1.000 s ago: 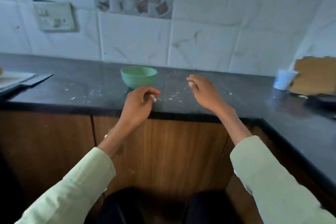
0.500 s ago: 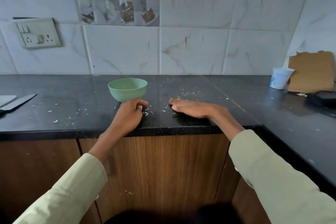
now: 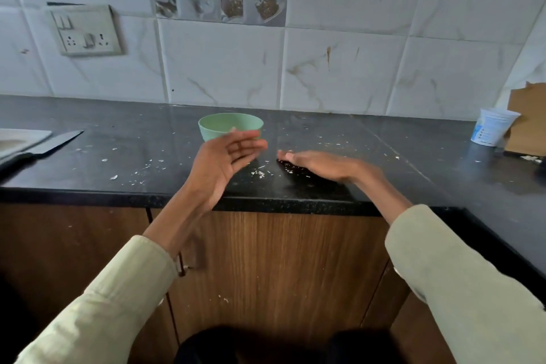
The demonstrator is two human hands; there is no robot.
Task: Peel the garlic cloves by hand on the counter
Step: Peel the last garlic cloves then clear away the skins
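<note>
A green bowl (image 3: 224,125) stands on the black counter (image 3: 118,156), its inside hidden from me. Just in front of it my left hand (image 3: 224,162) is raised, palm turned right, fingers spread and empty. My right hand (image 3: 322,164) lies flat, palm down, on the counter to the right of the bowl, holding nothing that I can see. Small white flakes of garlic skin (image 3: 260,171) lie scattered between the two hands and across the counter. No whole clove is visible.
A black-handled knife (image 3: 44,146) lies beside a white board (image 3: 17,140) at the far left. A white cup (image 3: 492,130) and brown cardboard (image 3: 529,121) stand at the far right. A switch plate (image 3: 85,29) is on the tiled wall.
My left hand has opened and lifted from a closed grip near the counter edge. My right hand stays flat on the counter, shifted slightly. The view has tilted up a little.
</note>
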